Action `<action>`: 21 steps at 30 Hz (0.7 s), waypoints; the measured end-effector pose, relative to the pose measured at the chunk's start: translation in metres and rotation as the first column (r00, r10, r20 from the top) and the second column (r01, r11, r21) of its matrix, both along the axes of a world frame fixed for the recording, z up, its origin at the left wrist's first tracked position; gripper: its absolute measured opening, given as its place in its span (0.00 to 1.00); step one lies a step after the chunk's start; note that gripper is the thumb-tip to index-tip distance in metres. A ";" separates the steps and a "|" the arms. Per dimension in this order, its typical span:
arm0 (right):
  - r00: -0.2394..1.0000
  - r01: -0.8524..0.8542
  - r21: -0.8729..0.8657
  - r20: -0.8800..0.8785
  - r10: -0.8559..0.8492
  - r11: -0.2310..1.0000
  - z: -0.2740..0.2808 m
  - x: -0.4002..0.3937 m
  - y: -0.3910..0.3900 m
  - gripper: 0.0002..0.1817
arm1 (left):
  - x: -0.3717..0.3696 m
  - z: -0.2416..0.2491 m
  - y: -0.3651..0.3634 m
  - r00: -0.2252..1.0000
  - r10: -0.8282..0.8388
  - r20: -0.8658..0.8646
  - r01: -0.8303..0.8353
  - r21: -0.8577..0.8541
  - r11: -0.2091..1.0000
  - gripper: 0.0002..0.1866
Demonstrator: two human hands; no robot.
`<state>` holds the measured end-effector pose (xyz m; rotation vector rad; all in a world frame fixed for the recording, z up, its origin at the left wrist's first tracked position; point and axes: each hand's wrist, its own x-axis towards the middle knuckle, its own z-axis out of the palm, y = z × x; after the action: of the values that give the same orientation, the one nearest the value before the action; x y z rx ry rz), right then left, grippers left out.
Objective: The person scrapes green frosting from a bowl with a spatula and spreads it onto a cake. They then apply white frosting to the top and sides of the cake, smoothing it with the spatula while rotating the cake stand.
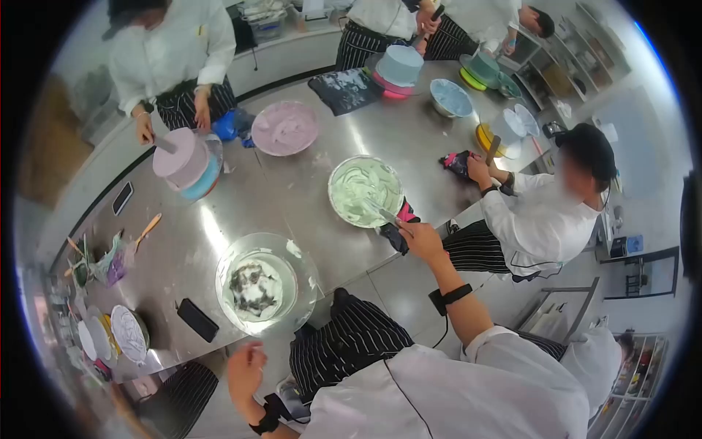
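Note:
My right hand is closed around the handle of a metal spatula, whose blade dips into pale green cream in a bowl. A dark and pink cloth lies against the bowl's rim, beside that hand. Below the turntable, near the table's front edge, my left hand is raised with its fingers apart and nothing in them. On the clear round turntable stands a cake with uneven white and green cream, its dark top partly showing.
Across the steel table, a person smooths a pink cake. A bowl of pink cream stands nearby. A black phone lies left of the turntable. Another person works at the right near a white cake.

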<state>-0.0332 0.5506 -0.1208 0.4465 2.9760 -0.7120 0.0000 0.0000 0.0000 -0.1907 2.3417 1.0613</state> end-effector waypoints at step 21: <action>0.953 -0.290 0.110 0.124 0.276 0.951 0.081 -0.022 0.116 0.14 | -0.159 -0.237 0.389 0.865 0.429 0.263 -0.490 0.628 0.604 0.07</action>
<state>-0.0550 0.6664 -0.0396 0.0537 2.9058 -0.4570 -0.1594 0.3893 -0.2371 -0.5653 1.6868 2.0552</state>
